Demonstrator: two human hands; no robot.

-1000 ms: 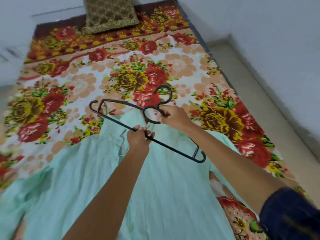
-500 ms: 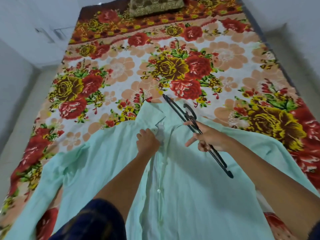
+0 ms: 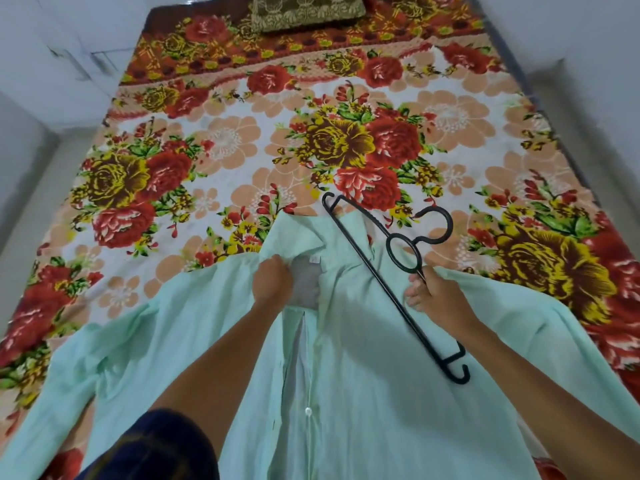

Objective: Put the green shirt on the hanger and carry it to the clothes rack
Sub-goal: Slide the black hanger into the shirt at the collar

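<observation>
A pale green shirt lies spread front-up on the bed, collar pointing away from me, its placket partly unbuttoned. My left hand is closed on the left side of the collar opening, pulling it apart so the inner label shows. My right hand grips a black hanger near its neck. The hanger lies slanted over the right side of the collar, hook toward the far right, one end near the collar tip, the other over the shirt's right chest.
The bed carries a floral sheet of red, yellow and peach flowers. A brown patterned pillow sits at the far end. White walls and bare floor run along both sides of the bed. No clothes rack is in view.
My right hand has turned the hanger flatter, so its hook and ring now show to the right. My left hand has pulled the collar opening wider. The view has moved closer.
</observation>
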